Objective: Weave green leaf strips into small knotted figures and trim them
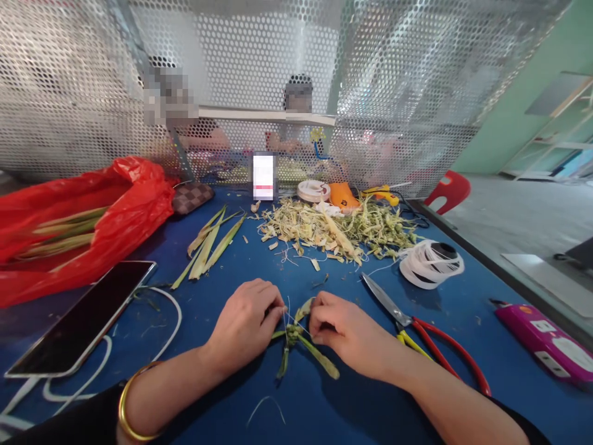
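Between my hands, on the blue tabletop, lies a small knotted figure of green leaf strips [293,334], its ends sticking out several ways. White thread [301,327] runs across and around its middle. At its left, my left hand [250,318] is closed, thumb and forefinger pinching one end of the thread. On the other side, my right hand [340,327] is closed with curled fingers, and the thread leads into its pinch. The fingertips of that hand are partly hidden. A loose bit of thread [266,400] lies nearer to me.
Scissors with red handles [451,349] and a white thread spool [430,264] lie right, near a purple power strip [546,340]. Leaf scraps [319,228] pile behind. Leaf strips [208,247], a tablet [83,318] and a red bag [134,216] are left. Perforated metal [259,55] stands behind.
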